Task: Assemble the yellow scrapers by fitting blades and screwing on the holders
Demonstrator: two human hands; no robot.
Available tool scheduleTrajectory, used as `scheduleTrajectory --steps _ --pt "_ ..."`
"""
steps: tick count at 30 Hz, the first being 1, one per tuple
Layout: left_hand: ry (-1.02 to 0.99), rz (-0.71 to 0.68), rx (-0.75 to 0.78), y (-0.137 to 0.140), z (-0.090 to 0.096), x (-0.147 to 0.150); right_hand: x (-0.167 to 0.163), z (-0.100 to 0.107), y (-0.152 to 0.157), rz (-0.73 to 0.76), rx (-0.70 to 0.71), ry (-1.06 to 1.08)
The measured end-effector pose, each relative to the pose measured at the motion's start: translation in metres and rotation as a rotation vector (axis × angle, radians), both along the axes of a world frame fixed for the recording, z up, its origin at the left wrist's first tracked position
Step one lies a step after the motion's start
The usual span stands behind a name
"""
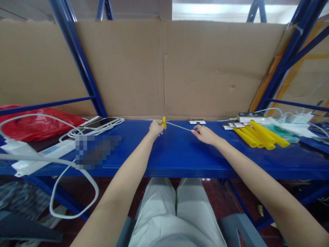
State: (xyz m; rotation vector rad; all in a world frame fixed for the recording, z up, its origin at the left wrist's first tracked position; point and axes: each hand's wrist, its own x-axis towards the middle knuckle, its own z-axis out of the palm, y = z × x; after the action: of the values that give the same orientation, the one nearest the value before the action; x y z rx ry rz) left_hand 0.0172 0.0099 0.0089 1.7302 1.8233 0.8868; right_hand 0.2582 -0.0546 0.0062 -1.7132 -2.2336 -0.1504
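My left hand [155, 129] is closed on a small yellow piece [164, 122], whose exact kind I cannot make out. From it a thin, straight, pale grey rod [178, 126] runs right and slightly toward me. The rod's near end lies at the fingertips of my right hand [205, 134], which pinch it. Both hands are just above the blue table, toward its back. Behind my right hand lies a small black-and-white card [196, 121]. Whether the rod goes into the yellow piece or only touches it is hidden by my fingers.
Several yellow tubes [257, 135] with card tops lie at the right on the blue table [177, 151]. White cables, a power strip [51, 154], a phone [101, 122] and a red plastic bag [38, 121] crowd the left. Cardboard [123, 68] walls the back between blue posts.
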Motion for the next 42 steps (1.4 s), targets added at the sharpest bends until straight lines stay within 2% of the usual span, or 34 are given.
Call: scheduleTrajectory --steps 3,5,9,12,18,21,25,28,34,42 --pt "-0.01 0.011 0.026 0.001 0.0 0.0 0.001 0.0 0.001 0.06 -0.031 -0.051" --pt "-0.014 0.017 0.016 0.001 0.0 0.0 0.003 -0.001 0.001 0.061 0.012 -0.07" --pt "0.004 0.002 0.023 -0.003 0.001 0.003 0.005 0.001 -0.003 -0.056 0.136 -0.093" --pt "0.031 -0.002 0.027 -0.006 0.001 0.004 0.007 0.003 -0.004 -0.111 0.095 -0.121" --pt "0.05 -0.003 0.029 -0.004 0.001 0.004 0.008 0.002 0.0 0.026 -0.052 -0.131" --pt "0.04 -0.003 0.028 -0.003 0.0 0.003 0.007 0.002 -0.002 0.033 0.002 -0.178" --pt "0.037 0.003 0.03 -0.003 0.001 0.003 0.004 0.004 -0.007 -0.089 0.088 -0.191" --pt "0.034 0.005 0.027 -0.005 0.001 0.004 0.005 0.006 -0.007 -0.122 0.071 -0.155" --pt "0.025 0.012 0.023 -0.005 0.001 0.004 0.007 0.009 -0.005 -0.014 -0.03 -0.138" --pt "0.031 0.015 0.029 -0.004 0.0 0.005 0.003 0.007 -0.009 -0.104 0.078 -0.127"
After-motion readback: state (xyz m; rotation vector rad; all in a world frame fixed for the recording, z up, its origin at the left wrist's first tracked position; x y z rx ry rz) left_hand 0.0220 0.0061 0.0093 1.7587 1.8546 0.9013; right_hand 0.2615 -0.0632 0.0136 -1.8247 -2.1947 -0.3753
